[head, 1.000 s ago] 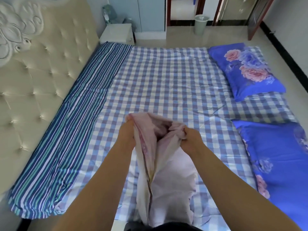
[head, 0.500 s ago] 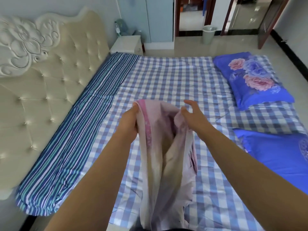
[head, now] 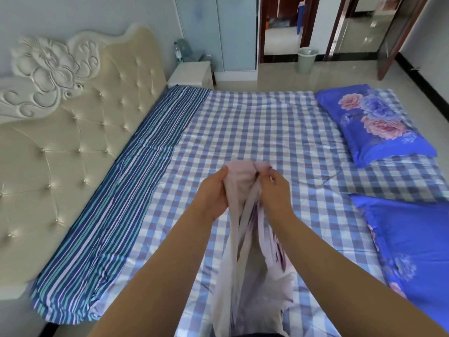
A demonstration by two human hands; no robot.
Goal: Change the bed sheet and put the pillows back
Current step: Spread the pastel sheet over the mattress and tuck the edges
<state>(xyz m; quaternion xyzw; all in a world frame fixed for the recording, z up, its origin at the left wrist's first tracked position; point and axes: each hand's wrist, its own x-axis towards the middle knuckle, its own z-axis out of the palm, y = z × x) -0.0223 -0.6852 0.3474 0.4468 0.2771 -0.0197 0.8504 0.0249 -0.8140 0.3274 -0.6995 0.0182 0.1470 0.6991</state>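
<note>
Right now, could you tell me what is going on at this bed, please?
A person stands at the side of the bed and holds up a bunched pale pink cloth with both hands. The left hand and the right hand each grip its top edge, and the rest hangs down in front of them. The checked sheet lies spread over the bed. Two blue flowered pillows lie along its right side, and a striped cloth runs along the headboard.
</note>
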